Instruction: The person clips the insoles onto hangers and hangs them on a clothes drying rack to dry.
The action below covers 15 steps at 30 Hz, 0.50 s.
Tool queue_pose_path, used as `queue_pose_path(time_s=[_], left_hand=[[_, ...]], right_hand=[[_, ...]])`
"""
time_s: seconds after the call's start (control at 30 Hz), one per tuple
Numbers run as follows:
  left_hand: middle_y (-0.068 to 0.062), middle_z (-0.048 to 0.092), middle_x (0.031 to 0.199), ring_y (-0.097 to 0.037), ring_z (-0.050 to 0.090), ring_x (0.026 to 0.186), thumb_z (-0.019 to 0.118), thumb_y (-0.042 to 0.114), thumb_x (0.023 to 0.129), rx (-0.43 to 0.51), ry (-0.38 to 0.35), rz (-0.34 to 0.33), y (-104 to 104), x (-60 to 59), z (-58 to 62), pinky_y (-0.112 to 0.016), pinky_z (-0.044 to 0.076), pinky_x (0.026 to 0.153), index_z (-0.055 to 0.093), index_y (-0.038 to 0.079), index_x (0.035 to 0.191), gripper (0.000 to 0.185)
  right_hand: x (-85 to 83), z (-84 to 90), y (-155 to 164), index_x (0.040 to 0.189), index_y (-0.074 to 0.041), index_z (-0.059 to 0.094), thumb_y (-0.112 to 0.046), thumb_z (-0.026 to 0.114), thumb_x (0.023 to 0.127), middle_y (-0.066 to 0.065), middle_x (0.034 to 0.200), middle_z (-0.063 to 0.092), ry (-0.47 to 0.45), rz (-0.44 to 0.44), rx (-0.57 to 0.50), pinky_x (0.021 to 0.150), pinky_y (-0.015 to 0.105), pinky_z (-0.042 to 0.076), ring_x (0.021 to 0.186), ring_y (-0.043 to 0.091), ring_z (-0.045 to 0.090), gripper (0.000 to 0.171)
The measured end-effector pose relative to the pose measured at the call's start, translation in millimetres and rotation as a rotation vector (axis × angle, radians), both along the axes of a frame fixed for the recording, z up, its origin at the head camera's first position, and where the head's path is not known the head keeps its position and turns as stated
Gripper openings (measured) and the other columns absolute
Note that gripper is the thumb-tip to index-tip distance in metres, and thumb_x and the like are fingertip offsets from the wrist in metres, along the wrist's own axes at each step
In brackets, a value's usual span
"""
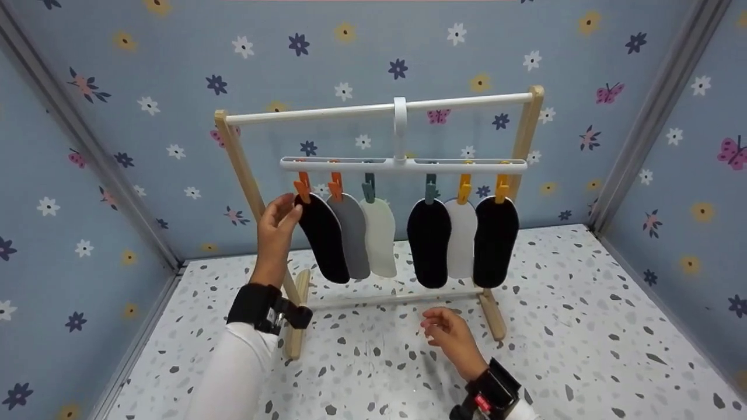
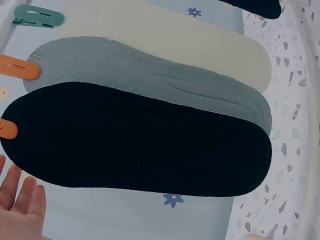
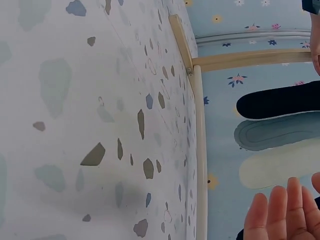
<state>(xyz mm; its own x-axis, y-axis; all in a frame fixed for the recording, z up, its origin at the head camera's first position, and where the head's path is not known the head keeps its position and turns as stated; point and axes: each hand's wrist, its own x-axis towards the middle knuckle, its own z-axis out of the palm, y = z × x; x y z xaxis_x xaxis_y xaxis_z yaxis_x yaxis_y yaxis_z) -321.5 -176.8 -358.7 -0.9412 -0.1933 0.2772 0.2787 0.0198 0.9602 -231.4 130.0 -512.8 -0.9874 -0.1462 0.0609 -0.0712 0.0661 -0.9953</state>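
Several shoe insoles hang by their upper ends from clips on a white hanger (image 1: 344,164). At the far left, a black insole (image 1: 324,239) hangs from an orange clip (image 1: 302,188). My left hand (image 1: 277,224) is at that insole's upper left edge, fingers loosely bent; in the left wrist view the fingers (image 2: 22,197) lie just beside the edge, gripping nothing. Beside it hang a grey insole (image 2: 145,82) and a cream insole (image 1: 380,239). Lower right, my right hand (image 1: 452,338) hovers below the insoles, fingers relaxed and holding nothing.
The hanger hooks over the white top bar (image 1: 315,114) of a wooden-sided rack (image 1: 525,140). On its right half hang a black insole (image 1: 429,245), a white insole (image 1: 461,239) and another black insole (image 1: 496,245). Speckled flooring (image 1: 560,326) meets blue flowered walls (image 1: 175,70).
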Motion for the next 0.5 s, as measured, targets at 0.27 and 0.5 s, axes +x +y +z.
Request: queue_pose_path(time_s=[0.27,0.5], left_hand=[[-0.004,0.030,0.150,-0.019,0.028,0.136,0.052,0.021,0.097,0.016,0.029,-0.036,3.5,20.0,-9.7,-0.036,0.028,0.110,0.027,0.009,0.147,0.056],[-0.006,0.028,0.151,-0.025,0.028,0.136,0.053,0.019,0.097,-0.061,0.094,-0.078,7.0,28.6,-45.6,-0.041,0.030,0.107,0.026,0.009,0.147,0.058]], right_hand=[[6.7,0.2,5.0,0.116,0.007,0.052,-0.007,0.056,0.092,0.015,0.102,0.059,-0.003,-0.007,-0.001,0.079,0.041,0.051,0.090,0.024,0.057,0.028],[9.0,-1.7,10.5,0.115,0.004,0.056,-0.007,0.057,0.091,0.018,0.105,0.061,0.073,-0.002,0.065,0.078,0.028,0.049,0.095,0.029,0.058,0.026]])
